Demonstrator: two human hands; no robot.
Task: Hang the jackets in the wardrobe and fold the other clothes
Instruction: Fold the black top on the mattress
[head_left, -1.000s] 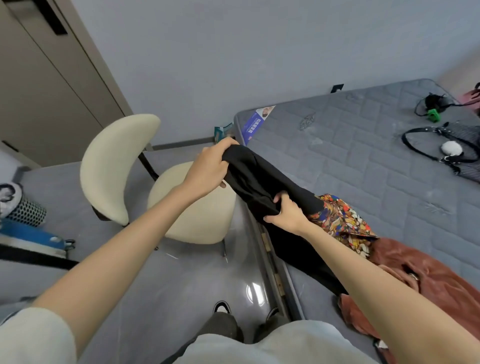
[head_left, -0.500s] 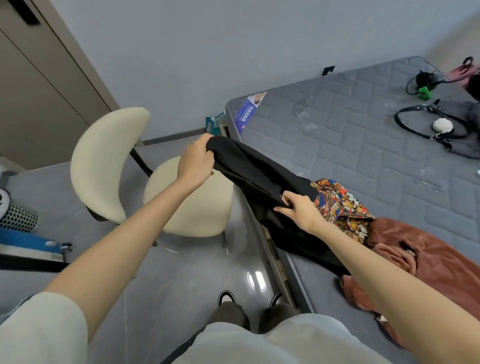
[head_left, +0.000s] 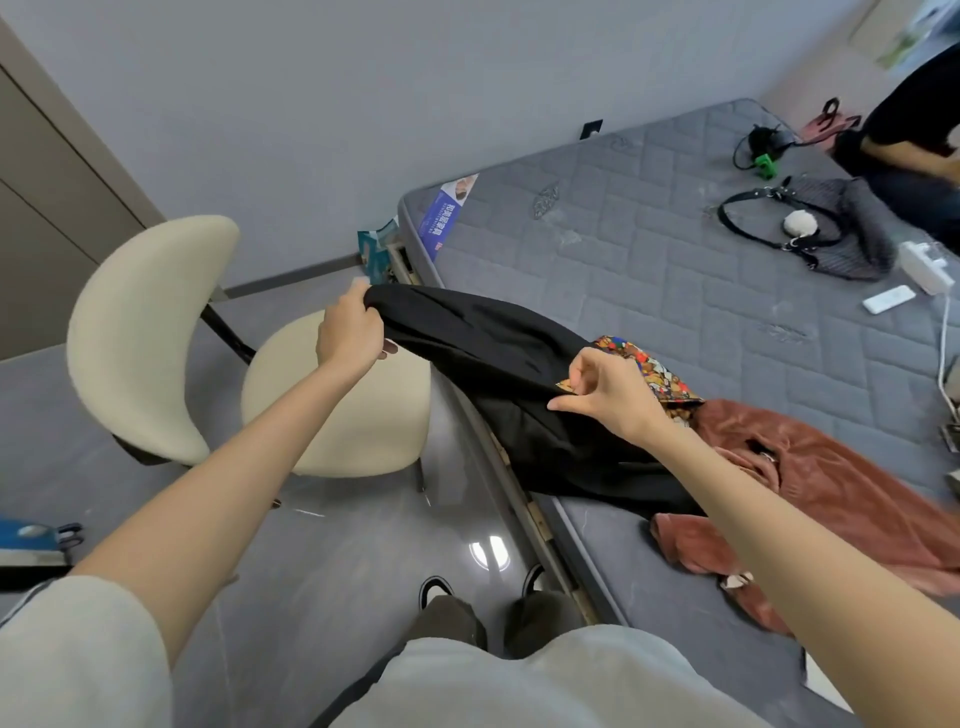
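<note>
The left grip clenches one end of the black garment; the right grip pinches its middle over the bed edge, beside a patterned cloth

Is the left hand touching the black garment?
Touching. Head view: the left hand grips the end of the black garment, fingers curled round it.
</note>
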